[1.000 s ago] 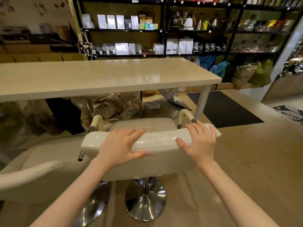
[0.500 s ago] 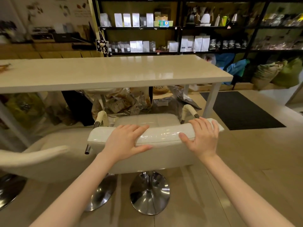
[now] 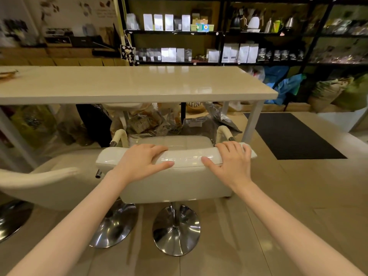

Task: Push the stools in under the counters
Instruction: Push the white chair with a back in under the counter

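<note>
Head view: the left hand (image 3: 142, 162) and right hand (image 3: 232, 161) both lie flat over the top edge of the stool (image 3: 175, 176) backrest, fingers spread and draped forward, thumbs on the near face. Neither closes around anything; the palms press on the padded rim, a hold that suits shoving rather than lifting. They sit apart on either side of the middle, probably so the swivel seat does not turn as it is pushed.

The stool stands in front of the tabletop (image 3: 127, 84), its seat and armrests near the near edge and partly beneath it, the chrome base (image 3: 176, 230) on the tiled floor well short of it. It is not yet tucked in. The white leg (image 3: 252, 120) at the right end stands just beside the right armrest, so the push needs to run straight.

A second stool (image 3: 41, 186) sits to the left, its base close to the first; whether the two touch is hard to tell. Bags and packaging crowd the space under the tabletop and could block the seat.
</note>
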A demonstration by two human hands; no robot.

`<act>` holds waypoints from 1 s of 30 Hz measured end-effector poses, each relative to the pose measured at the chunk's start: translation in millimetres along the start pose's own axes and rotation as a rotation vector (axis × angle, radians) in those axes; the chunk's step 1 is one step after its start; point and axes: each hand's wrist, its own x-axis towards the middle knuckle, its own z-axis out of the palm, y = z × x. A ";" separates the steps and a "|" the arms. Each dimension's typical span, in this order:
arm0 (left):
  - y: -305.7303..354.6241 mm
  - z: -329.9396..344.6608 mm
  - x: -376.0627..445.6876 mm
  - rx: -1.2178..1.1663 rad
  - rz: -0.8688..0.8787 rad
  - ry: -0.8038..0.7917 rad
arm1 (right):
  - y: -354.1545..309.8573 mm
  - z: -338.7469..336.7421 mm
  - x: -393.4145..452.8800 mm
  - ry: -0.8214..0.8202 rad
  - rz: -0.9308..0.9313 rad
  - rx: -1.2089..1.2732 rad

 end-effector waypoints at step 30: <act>305.9 37.9 363.2 -0.074 0.428 0.148 | 343.9 -100.5 110.4 0.227 0.328 0.255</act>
